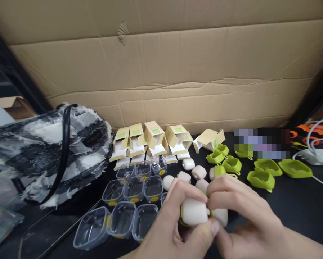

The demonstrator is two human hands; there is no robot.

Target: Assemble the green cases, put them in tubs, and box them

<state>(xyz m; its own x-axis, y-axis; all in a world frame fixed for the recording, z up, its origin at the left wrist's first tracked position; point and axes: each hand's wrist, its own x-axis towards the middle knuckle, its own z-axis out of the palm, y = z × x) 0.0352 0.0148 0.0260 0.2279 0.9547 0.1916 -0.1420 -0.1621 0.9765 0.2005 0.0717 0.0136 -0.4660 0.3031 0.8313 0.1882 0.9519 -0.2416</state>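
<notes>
My left hand [174,223] and my right hand [242,212] meet low in the middle of the view, both pinched on one white earbud case [194,211] with a green silicone cover showing at its edges. Just behind my fingers lie several more white cases [198,172] on the black table. Several loose green silicone covers [261,178] are spread out to the right of them.
Several clear plastic boxes [134,201] sit to the left of my hands. Small open cardboard boxes [150,142] stand in a row behind them. A grey and white fuzzy bag [42,151] lies at the left. A cardboard wall closes the back. White cables [316,151] lie far right.
</notes>
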